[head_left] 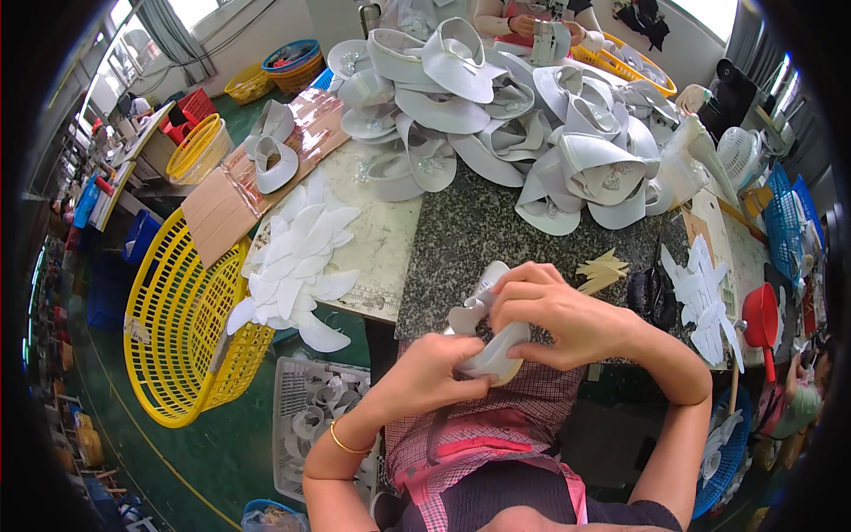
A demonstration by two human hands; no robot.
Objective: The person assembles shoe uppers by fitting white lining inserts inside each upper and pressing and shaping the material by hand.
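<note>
Over the near edge of the dark speckled slab [461, 230], a white shoe upper [499, 353] is held between my two hands. My left hand [434, 368] pinches its near left side with thumb and fingers. From above and right, my right hand [554, 321] grips the same upper, fingers curled over its edge. Part of the upper stands out beyond the fingers toward the slab, and some of it is hidden by them. Farther off lies a large heap of similar white shoe uppers [452, 111], several with clear plastic inside.
White leaf-shaped pieces [297, 266] spread at left beside a yellow basket [146, 355]. Right of my hands are yellowish strips [603, 270], more white pieces [700, 293] and a red scoop [760, 315]. A grey crate [285, 443] stands below. Across the table another person's hands [525, 25] work.
</note>
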